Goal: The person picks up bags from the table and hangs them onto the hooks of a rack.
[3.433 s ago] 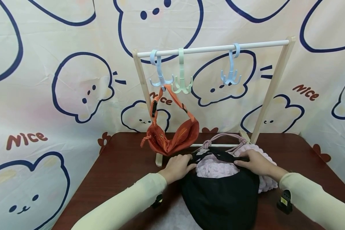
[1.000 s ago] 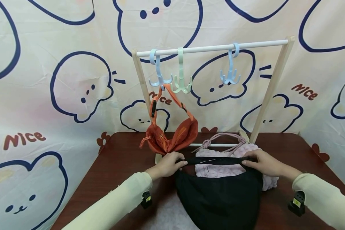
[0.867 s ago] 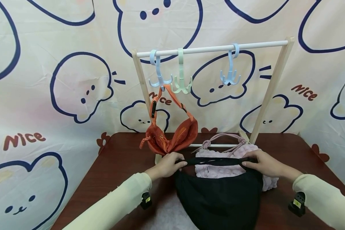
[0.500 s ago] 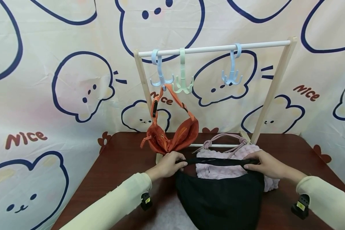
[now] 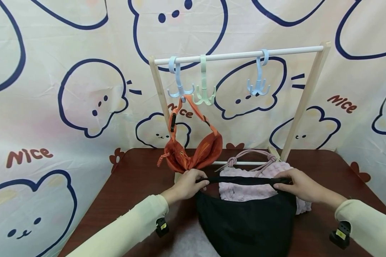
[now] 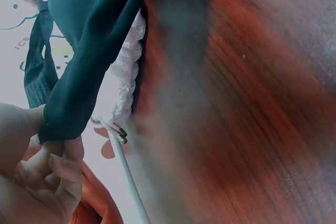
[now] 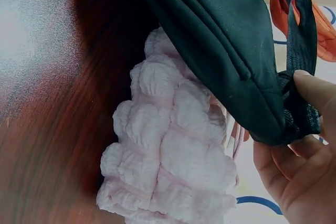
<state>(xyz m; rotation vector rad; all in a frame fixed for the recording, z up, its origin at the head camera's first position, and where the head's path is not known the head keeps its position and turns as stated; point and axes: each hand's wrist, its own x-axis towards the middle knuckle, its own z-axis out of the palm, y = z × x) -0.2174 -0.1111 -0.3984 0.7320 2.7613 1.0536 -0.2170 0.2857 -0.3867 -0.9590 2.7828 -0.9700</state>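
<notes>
A black cloth bag hangs between my two hands at the front of the table, its strap stretched level across the top. My left hand pinches the strap's left end, thumb and fingers curled on the fabric. At the other end, my right hand grips the gathered strap and bag corner. Behind the black bag lies a puffy pale pink bag with knotted cord handles, partly covered in the head view. An orange bag hangs by its strap just beyond my left hand.
A rack with a white top rail and wooden legs stands at the back of the brown table. On the rail hang a left blue hook, a green hook and a right blue hook. A cartoon-print curtain surrounds the table.
My hands have moved apart over the last few seconds, pulling the black strap from bunched to straight. Recently my right hand has shifted slightly right. The orange bag stays hanging.
</notes>
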